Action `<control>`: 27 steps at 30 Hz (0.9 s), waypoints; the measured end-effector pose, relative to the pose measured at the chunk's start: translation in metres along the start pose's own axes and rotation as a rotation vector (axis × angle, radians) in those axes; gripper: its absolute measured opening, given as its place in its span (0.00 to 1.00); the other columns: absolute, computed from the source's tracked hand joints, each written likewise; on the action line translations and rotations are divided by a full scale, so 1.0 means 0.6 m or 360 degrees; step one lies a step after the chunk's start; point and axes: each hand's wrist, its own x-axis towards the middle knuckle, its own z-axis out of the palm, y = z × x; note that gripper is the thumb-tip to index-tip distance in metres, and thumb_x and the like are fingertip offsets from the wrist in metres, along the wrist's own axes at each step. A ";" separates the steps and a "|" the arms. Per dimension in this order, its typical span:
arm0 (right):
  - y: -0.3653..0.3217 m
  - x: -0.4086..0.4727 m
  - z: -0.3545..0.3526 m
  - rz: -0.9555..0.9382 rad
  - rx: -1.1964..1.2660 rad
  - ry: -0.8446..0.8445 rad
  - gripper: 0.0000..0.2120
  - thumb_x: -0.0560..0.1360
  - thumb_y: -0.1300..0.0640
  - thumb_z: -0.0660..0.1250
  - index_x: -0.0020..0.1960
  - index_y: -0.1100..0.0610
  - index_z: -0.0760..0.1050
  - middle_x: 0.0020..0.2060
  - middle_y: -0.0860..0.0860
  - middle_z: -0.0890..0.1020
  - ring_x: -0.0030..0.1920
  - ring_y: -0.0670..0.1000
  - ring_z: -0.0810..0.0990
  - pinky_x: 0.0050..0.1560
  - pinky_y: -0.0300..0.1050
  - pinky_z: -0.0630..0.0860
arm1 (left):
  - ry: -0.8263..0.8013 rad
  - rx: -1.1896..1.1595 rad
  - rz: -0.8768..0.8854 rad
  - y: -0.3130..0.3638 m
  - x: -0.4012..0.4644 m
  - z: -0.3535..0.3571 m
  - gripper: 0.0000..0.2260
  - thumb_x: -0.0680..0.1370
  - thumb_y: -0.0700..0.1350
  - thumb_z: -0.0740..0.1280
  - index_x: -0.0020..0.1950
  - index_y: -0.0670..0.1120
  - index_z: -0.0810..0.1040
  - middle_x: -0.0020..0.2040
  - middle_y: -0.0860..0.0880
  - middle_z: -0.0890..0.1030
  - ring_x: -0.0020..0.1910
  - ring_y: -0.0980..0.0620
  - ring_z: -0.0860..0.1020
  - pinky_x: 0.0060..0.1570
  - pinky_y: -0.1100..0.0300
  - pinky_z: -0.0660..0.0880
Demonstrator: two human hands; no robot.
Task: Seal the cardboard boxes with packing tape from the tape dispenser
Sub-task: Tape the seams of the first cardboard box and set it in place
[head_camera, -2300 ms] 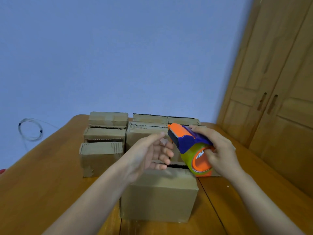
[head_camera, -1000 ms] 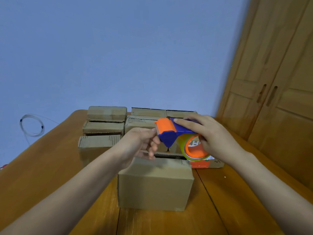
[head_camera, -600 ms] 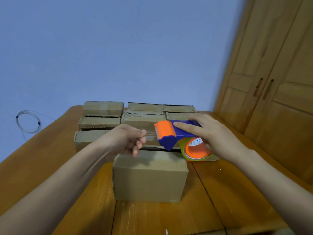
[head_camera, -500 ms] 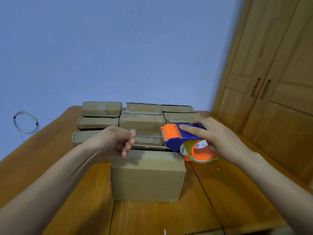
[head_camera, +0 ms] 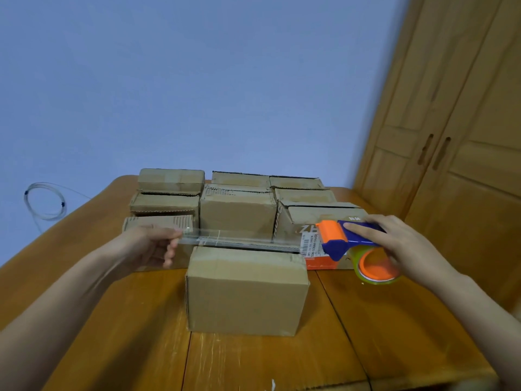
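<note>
We hold the tape dispenser in our right hand while our left hand pinches the end of the tape, stretched over the near box, so next we should lower it onto the top seam.

Left hand, centre left of frame, fingers curled, pinching a tape end; right hand, centre right, gripping the dispenser, forefinger extended; both forearms bare.
</note>
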 end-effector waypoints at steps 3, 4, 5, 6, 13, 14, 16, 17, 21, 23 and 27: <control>0.007 -0.005 0.000 0.0026 0.0062 0.0003 0.51 0.62 0.71 0.77 0.73 0.40 0.58 0.61 0.57 0.76 0.58 0.51 0.66 0.42 0.44 0.73 | -0.0033 -0.0068 -0.0002 0.001 0.000 0.006 0.12 0.75 0.45 0.64 0.34 0.41 0.74 0.30 0.44 0.75 0.28 0.48 0.75 0.33 0.57 0.77; 0.007 -0.006 -0.001 0.0039 0.0084 0.0011 0.50 0.62 0.71 0.77 0.73 0.40 0.58 0.61 0.57 0.76 0.58 0.50 0.66 0.42 0.44 0.73 | -0.0026 -0.0097 0.0006 0.003 0.000 0.009 0.12 0.76 0.44 0.63 0.34 0.41 0.74 0.30 0.43 0.75 0.28 0.48 0.75 0.32 0.58 0.78; 0.007 -0.005 -0.002 0.0040 0.0081 0.0019 0.50 0.62 0.71 0.78 0.73 0.41 0.59 0.61 0.57 0.76 0.58 0.50 0.67 0.42 0.44 0.73 | -0.0011 -0.0123 0.0018 0.003 0.002 0.011 0.13 0.78 0.43 0.62 0.34 0.40 0.73 0.30 0.43 0.75 0.27 0.48 0.76 0.31 0.59 0.78; 0.007 -0.005 -0.001 0.0027 0.0053 0.0026 0.49 0.61 0.70 0.78 0.73 0.42 0.60 0.61 0.57 0.76 0.57 0.50 0.67 0.41 0.43 0.73 | 0.0006 -0.0149 0.0038 0.005 0.003 0.013 0.14 0.79 0.42 0.61 0.34 0.40 0.73 0.30 0.43 0.76 0.27 0.49 0.76 0.31 0.60 0.78; 0.001 0.007 0.002 0.0002 -0.0068 0.0101 0.50 0.59 0.68 0.80 0.73 0.44 0.61 0.60 0.58 0.76 0.56 0.60 0.76 0.40 0.50 0.79 | 0.0073 -0.0787 0.0325 0.013 0.016 0.034 0.20 0.81 0.38 0.57 0.28 0.42 0.68 0.51 0.34 0.82 0.48 0.42 0.84 0.42 0.58 0.82; 0.000 0.008 0.001 -0.0007 -0.0096 0.0117 0.50 0.58 0.69 0.81 0.72 0.45 0.62 0.60 0.58 0.77 0.56 0.60 0.77 0.40 0.50 0.79 | 0.0041 -0.0877 0.0315 0.009 0.018 0.038 0.21 0.81 0.38 0.56 0.27 0.42 0.69 0.52 0.33 0.81 0.51 0.40 0.82 0.46 0.56 0.81; -0.004 0.007 0.006 -0.0020 -0.0145 0.0127 0.50 0.56 0.68 0.81 0.71 0.46 0.64 0.58 0.57 0.77 0.54 0.59 0.77 0.38 0.49 0.78 | -0.0006 -0.0891 0.0294 -0.005 0.022 0.042 0.22 0.81 0.39 0.55 0.26 0.43 0.69 0.55 0.32 0.80 0.55 0.36 0.80 0.51 0.53 0.79; -0.004 0.004 0.009 -0.0019 -0.0160 0.0123 0.50 0.56 0.67 0.82 0.71 0.46 0.64 0.58 0.57 0.77 0.54 0.58 0.77 0.38 0.48 0.78 | -0.0009 -0.0825 0.0283 -0.013 0.023 0.043 0.21 0.82 0.40 0.54 0.28 0.42 0.67 0.56 0.33 0.80 0.56 0.36 0.80 0.52 0.53 0.79; 0.000 -0.011 0.029 -0.0026 -0.0150 0.0090 0.50 0.58 0.69 0.80 0.72 0.44 0.62 0.59 0.56 0.77 0.54 0.58 0.77 0.41 0.50 0.78 | -0.0011 -0.0667 0.0264 -0.035 0.021 0.044 0.15 0.82 0.40 0.53 0.35 0.44 0.64 0.58 0.34 0.80 0.57 0.39 0.80 0.56 0.50 0.77; -0.002 -0.014 0.035 -0.0005 -0.0151 0.0100 0.50 0.58 0.69 0.81 0.72 0.45 0.63 0.58 0.56 0.77 0.53 0.58 0.78 0.40 0.49 0.78 | -0.0022 -0.0648 0.0286 -0.035 0.019 0.044 0.15 0.82 0.40 0.53 0.35 0.44 0.65 0.57 0.35 0.80 0.57 0.39 0.80 0.57 0.49 0.76; -0.008 -0.013 0.041 0.0033 -0.0107 0.0140 0.48 0.59 0.69 0.80 0.71 0.46 0.64 0.58 0.57 0.78 0.53 0.59 0.78 0.39 0.49 0.79 | -0.0051 -0.0667 0.0338 -0.033 0.017 0.043 0.16 0.83 0.41 0.53 0.35 0.43 0.65 0.58 0.35 0.80 0.58 0.38 0.79 0.55 0.49 0.78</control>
